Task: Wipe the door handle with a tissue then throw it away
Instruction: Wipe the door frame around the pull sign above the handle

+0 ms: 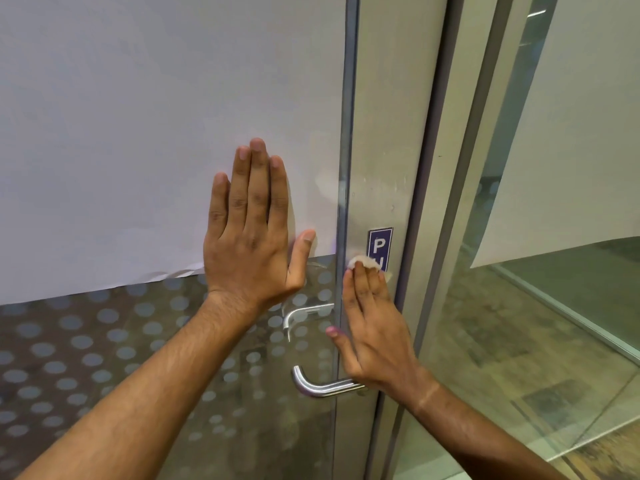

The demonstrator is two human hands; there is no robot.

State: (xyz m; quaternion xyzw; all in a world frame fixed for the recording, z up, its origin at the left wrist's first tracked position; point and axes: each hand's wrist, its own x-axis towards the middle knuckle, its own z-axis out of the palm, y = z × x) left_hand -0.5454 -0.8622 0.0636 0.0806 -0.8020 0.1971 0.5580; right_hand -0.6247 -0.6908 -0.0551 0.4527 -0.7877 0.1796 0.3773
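I see my left hand (254, 237) flat on the glass door (138, 341), fingers straight, while my right hand (372, 327) presses the tissue (363, 263) under straight fingers above the door handle (322, 384).

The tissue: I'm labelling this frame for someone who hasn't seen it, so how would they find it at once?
Start at the glass door and follow its right edge to the blue sign. Under the fingertips of the right hand, pressed against the sign's lower end, sits the tissue. It is a small white crumpled wad, unlike the flat white paper the left hand presses.
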